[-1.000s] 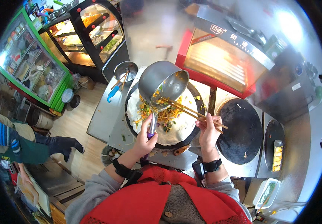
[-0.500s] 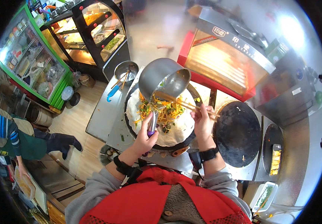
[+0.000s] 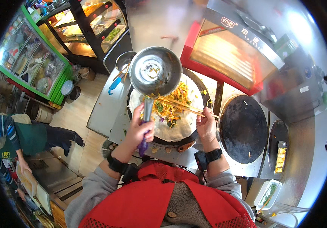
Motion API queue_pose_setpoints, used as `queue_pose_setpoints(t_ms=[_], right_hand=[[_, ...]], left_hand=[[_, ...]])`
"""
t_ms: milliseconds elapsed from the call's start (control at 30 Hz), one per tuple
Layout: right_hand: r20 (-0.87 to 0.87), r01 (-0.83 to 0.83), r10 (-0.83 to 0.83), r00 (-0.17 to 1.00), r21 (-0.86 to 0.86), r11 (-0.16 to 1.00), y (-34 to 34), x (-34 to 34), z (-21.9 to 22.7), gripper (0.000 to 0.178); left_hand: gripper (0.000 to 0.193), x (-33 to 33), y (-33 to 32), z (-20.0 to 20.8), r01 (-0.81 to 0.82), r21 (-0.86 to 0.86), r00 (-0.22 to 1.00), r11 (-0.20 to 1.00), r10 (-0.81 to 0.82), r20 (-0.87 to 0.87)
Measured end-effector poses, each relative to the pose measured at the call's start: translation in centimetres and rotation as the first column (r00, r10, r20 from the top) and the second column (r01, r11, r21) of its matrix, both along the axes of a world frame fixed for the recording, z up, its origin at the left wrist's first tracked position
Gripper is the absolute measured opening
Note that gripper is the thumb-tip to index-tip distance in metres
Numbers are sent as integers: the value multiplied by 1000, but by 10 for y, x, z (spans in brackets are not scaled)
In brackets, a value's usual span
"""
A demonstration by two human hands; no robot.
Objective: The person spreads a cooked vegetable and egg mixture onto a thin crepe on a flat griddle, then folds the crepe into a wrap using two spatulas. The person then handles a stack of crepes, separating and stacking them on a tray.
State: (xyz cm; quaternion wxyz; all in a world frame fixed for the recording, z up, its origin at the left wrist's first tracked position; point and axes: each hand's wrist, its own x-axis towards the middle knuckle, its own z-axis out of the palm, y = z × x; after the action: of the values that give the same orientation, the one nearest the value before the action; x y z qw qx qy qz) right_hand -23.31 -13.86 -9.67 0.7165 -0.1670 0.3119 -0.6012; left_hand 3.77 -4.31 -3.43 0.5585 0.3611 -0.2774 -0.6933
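My left hand (image 3: 140,128) grips the purple-tipped handle of a steel pan (image 3: 156,70), held tilted over a round griddle (image 3: 192,135). On the griddle lies a pale flat crepe (image 3: 173,129) topped with shredded orange, green and purple vegetables (image 3: 171,106). My right hand (image 3: 206,127) holds wooden chopsticks (image 3: 178,104) whose tips reach to the pan's lower rim above the vegetables. The pan is nearly empty, with a few shreds left inside.
A second dark empty griddle (image 3: 243,129) sits to the right, a smaller one (image 3: 276,133) beyond it with a tray of yellow pieces (image 3: 281,157). A steel pot (image 3: 123,62) with utensils stands at the back left. Glass display cases (image 3: 38,57) line the left; a person (image 3: 15,136) stands there.
The pan has tipped further so its inside faces up at me, almost emptied. My right hand has drawn the chopsticks across the vegetables on the crepe.
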Motion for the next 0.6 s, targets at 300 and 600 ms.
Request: queue_pose_setpoints(t_ms=[300,600], right_hand=[[-475,160,-185,860,-93,983,29,-26,-12,12],[-634,161,-314,706,-289,944,5,66,26,17]], left_hand=[[55,134,48,-16,-495,102,853,863,505,-133],[58,194,91,-101,-526,326,840,785,540,54]])
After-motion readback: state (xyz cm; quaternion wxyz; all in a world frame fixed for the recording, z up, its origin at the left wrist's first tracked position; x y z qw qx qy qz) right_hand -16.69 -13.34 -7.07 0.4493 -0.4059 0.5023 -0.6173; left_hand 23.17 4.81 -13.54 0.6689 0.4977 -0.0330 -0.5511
